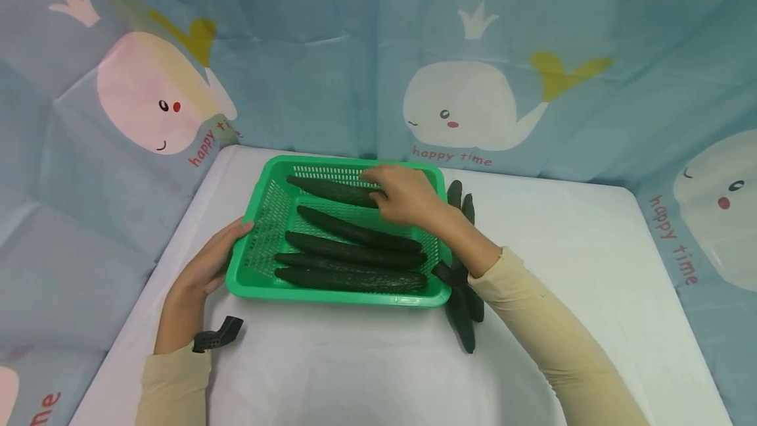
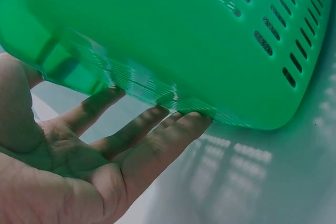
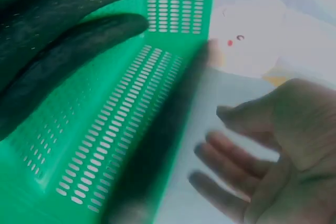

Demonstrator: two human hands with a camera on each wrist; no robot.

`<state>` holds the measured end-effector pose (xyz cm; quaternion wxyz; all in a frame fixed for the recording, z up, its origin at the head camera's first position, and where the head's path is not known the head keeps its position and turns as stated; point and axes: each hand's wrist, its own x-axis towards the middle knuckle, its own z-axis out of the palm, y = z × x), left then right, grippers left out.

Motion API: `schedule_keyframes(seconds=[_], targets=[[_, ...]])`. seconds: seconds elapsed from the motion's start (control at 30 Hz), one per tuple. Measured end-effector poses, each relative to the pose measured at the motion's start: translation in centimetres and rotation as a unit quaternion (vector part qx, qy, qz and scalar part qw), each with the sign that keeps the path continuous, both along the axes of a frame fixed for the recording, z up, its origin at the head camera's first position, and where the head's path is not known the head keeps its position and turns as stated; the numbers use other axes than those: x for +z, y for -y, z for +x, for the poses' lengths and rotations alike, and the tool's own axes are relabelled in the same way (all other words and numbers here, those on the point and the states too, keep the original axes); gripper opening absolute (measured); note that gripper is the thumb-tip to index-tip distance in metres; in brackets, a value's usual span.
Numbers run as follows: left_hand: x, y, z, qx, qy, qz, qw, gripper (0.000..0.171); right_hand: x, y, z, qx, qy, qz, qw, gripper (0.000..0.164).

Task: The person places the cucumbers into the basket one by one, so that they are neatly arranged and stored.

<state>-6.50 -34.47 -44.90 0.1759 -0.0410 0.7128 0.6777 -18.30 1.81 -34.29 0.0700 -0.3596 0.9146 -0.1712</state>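
Note:
A green plastic basket [image 1: 338, 299] holds several dark green cucumbers. My left hand [image 1: 208, 260] grips the basket's left side, thumb at the rim and fingertips against the outer wall; the left wrist view shows those fingers [image 2: 157, 150] extended. Over the basket's far right part is my right hand [image 1: 408, 197], near the right end of the farthest cucumber [image 1: 331, 190]. In the right wrist view that cucumber [image 3: 163, 124] is blurred along the far wall, and a gap separates it from the right hand [image 3: 273, 156], whose fingers are spread. Below it lies a curved cucumber [image 1: 355, 229].
Several more cucumbers [image 1: 355, 279] lie side by side in the near half of the basket. Outside its right wall, others [image 1: 460, 321] lie on the white table [image 1: 562, 242], partly under the right forearm. A blue whale-print curtain [image 1: 319, 84] hangs behind the table.

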Motion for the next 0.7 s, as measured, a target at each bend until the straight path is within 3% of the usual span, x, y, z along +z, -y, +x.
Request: schedule_keyframes(seconds=[0.7], targets=[[-0.2, 0.0, -0.1, 0.005, -0.002, -0.011, 0.9999, 0.077, -0.5, -6.8, 0.8, -0.092, 0.004, -0.07, 0.993, 0.049]])
